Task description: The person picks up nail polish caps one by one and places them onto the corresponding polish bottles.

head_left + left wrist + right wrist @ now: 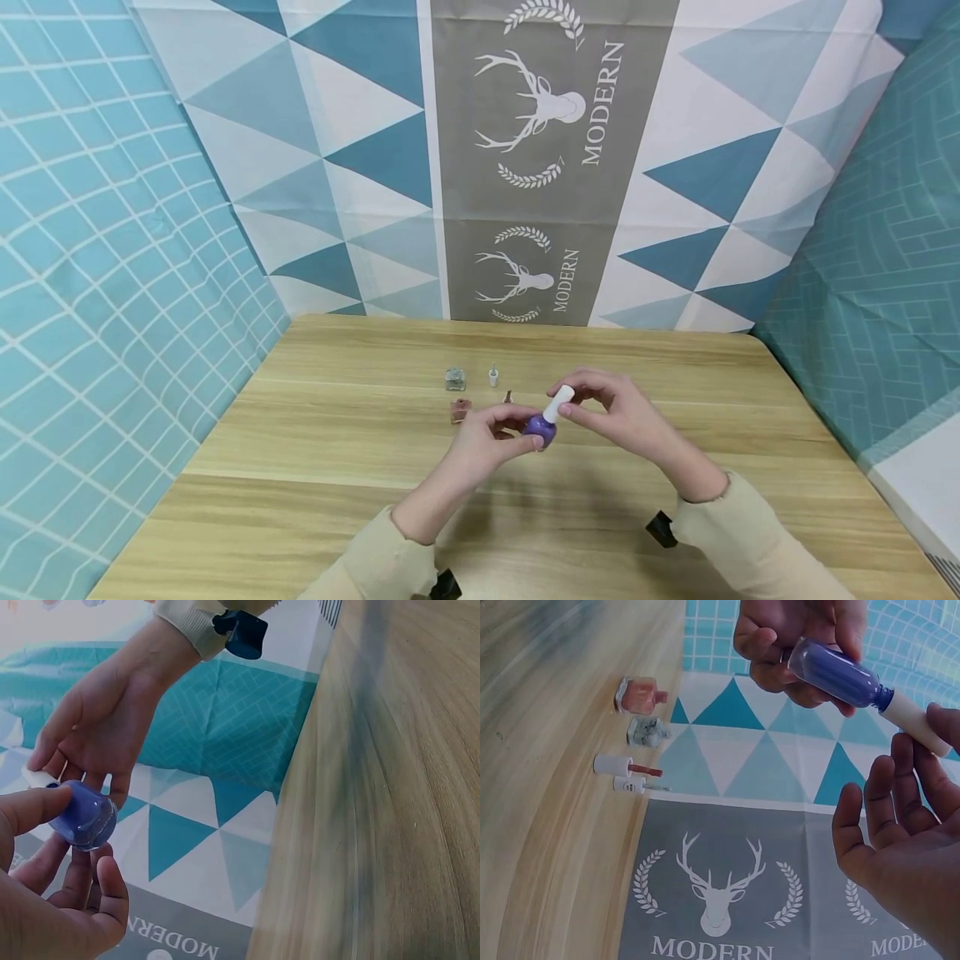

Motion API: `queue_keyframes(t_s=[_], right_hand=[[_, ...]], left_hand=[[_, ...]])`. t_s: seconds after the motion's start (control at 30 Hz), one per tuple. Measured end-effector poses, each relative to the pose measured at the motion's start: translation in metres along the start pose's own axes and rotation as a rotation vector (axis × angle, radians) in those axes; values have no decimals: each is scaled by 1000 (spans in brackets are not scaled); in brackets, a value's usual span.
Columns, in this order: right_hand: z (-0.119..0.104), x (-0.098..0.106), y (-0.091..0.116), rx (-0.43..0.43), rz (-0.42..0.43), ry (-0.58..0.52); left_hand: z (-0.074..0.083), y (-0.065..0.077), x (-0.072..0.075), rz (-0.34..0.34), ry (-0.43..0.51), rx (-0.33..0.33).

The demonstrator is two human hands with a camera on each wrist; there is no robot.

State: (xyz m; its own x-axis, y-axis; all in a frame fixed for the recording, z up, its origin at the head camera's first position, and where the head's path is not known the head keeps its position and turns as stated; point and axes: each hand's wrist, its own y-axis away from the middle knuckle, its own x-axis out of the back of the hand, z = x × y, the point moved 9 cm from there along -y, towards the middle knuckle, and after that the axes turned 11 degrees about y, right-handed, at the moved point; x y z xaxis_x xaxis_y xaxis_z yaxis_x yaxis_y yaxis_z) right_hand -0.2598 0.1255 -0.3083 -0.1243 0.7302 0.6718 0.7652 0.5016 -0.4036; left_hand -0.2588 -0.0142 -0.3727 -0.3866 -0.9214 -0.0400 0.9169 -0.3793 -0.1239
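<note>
A nail polish bottle [540,429] with purple polish is held tilted above the table between both hands. My left hand [483,437] pinches the bottle's body between thumb and fingers. With thumb and fingertips, my right hand [618,412] grips its long white cap [558,403]. In the right wrist view, a strip of purple threaded neck [883,698] shows between the bottle [834,671] and the cap [915,724]. The left wrist view shows the left thumb lying across the bottle [86,816].
Behind the left hand stand an uncapped clear bottle [455,379] and an uncapped pink bottle [460,410]. Beside them, a white brush cap [493,377] stands brush up; a second brush cap [613,765] has a reddish brush. Patterned cloths hang around the wooden table [322,517].
</note>
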Motion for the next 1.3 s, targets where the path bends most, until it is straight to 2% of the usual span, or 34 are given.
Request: queue_keyframes(t_s=[0.47, 0.93, 1.3], right_hand=[[8, -1, -4, -46, 36, 11], [17, 5, -11, -150, 117, 66], [23, 5, -12, -214, 159, 54]], left_hand=[[-6, -4, 0, 31, 20, 25], [-4, -10, -2, 104, 44, -9], [-4, -13, -4, 145, 68, -26]])
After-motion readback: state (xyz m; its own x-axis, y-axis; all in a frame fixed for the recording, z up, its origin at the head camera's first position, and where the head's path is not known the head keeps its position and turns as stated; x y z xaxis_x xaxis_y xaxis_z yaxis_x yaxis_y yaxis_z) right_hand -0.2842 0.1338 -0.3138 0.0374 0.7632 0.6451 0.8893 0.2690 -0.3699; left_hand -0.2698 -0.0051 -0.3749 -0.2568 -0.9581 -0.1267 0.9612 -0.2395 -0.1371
